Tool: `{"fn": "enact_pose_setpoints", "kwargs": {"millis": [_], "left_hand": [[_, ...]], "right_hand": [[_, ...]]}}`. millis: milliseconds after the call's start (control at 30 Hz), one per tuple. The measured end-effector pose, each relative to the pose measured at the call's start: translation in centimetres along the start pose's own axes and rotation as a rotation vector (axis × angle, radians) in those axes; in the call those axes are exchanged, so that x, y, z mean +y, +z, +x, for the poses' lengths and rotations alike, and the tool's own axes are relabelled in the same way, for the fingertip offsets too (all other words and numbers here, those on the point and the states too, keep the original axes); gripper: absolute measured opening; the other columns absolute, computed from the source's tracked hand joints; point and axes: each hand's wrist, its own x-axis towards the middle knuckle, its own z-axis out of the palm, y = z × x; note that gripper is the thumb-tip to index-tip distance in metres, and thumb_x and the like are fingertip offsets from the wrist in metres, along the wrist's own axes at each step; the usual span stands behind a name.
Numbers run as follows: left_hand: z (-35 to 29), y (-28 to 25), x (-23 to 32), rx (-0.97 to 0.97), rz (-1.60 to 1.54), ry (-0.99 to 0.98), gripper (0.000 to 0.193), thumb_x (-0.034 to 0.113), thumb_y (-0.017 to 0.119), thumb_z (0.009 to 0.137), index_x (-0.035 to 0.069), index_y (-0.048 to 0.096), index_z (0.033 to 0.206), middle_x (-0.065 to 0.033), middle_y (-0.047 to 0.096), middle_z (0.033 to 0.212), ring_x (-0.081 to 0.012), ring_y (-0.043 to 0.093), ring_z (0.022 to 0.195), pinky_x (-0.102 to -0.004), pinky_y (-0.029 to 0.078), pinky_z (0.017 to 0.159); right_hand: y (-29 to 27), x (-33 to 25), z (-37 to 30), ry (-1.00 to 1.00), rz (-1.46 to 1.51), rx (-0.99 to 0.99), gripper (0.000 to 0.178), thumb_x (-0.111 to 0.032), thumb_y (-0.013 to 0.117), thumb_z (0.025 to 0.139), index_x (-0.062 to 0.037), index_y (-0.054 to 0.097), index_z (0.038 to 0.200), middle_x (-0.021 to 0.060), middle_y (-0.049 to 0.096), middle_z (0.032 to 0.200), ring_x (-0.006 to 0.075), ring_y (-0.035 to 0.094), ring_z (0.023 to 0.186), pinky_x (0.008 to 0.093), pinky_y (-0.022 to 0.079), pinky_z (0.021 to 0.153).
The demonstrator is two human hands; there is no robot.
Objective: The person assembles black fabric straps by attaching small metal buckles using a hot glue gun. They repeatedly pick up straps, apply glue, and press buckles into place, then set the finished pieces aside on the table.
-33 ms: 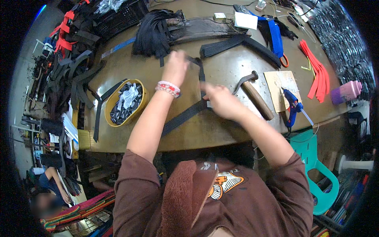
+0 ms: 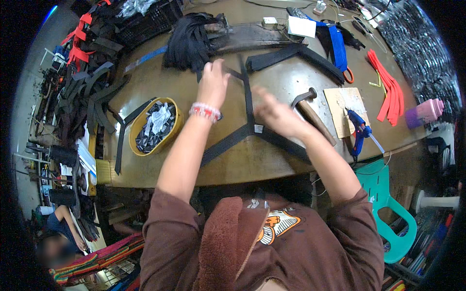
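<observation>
— Any glare?
— A pale sheen on the desk (image 2: 286,80), glints on the shiny stack (image 2: 417,51) at right.
— Sharp?
— The right hand (image 2: 280,116) is blurred; the view's dim rim curves into black.

From my remote station I can read no complete word, number or sign. Items bearing print or marks:

1. Small white rectangular label (image 2: 258,129): sits where the arms of the flat black woven Y-shaped strap (image 2: 250,104) meet. Its marks are too small for me to resolve.
2. Brown short-sleeved cloth shirt (image 2: 320,252): carries an orange, white and black printed graphic (image 2: 280,225) on its front. I detect letter-like strokes at the upper edge, cropped by a fold.
3. Crumpled white pieces (image 2: 159,118) in the oval yellow bowl (image 2: 180,127): faint grey marks; I cannot confirm lettering.
</observation>
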Motion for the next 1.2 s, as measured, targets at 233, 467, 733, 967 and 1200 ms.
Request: {"fn": "enact_pose_setpoints", "kwargs": {"millis": [233, 467, 733, 967, 1200], "left_hand": [[-17.5, 1.3, 3.8, -0.572, 0.321, 0.168, 0.075, 0.071, 0.048, 0.077, 0.034, 0.036, 0.141, -0.0326, 0.005, 0.148, -0.0559, 0.003, 0.134, -0.0710, 0.006, 0.101], [-18.9, 0.9, 4.3, -0.524, 0.246, 0.224, 0.076, 0.072, 0.055, 0.071, 0.037, 0.040, 0.138, -0.0338, 0.002, 0.147, -0.0534, 0.000, 0.136, -0.0727, 0.004, 0.100], [-19.3, 1.0, 4.2, -0.462, 0.184, 0.213, 0.073, 0.068, 0.061, 0.068, 0.039, 0.046, 0.133, -0.0331, 0.005, 0.147, -0.0510, 0.003, 0.137, -0.0715, 0.004, 0.101], [-20.0, 1.9, 4.1, -0.406, 0.174, 0.269, 0.067, 0.063, 0.061, 0.071, 0.028, 0.054, 0.128, -0.0281, 0.011, 0.149, -0.0500, 0.007, 0.137, -0.0707, 0.007, 0.102], [-17.9, -0.8, 5.3, -0.559, -0.106, 0.308, 0.016, 0.012, 0.056, 0.080, 0.009, 0.059, 0.095, -0.0106, 0.054, 0.090, -0.0279, 0.055, 0.087, -0.0381, 0.047, 0.075]], "right_hand": [[-3.1, 7.7, -7.0, 0.279, -1.216, 0.583, 0.055, -0.034, 0.063, 0.083, -0.0278, 0.046, 0.135, 0.0139, 0.057, 0.096, 0.0282, 0.054, 0.087, 0.0383, 0.043, 0.076], [2.7, 0.7, -10.1, -0.214, -0.439, 0.590, 0.056, -0.013, 0.051, 0.091, -0.0257, 0.033, 0.142, 0.0213, 0.060, 0.112, 0.0373, 0.062, 0.091, 0.0439, 0.050, 0.080], [6.0, 1.5, -12.2, 0.030, -0.385, 0.393, 0.050, -0.005, 0.048, 0.091, -0.0164, 0.039, 0.140, 0.0209, 0.055, 0.122, 0.0375, 0.059, 0.103, 0.0397, 0.047, 0.087], [1.4, 1.0, -8.3, 0.412, 0.075, 0.294, 0.051, -0.029, 0.051, 0.095, -0.0259, 0.034, 0.143, -0.0067, 0.038, 0.057, 0.0043, 0.037, 0.045, 0.0224, 0.035, 0.041], [-5.2, 11.3, -4.9, -0.056, -0.864, 0.899, 0.052, -0.011, 0.066, 0.079, -0.0086, 0.049, 0.128, 0.0167, 0.059, 0.117, 0.0312, 0.056, 0.108, 0.0375, 0.044, 0.091]]}}
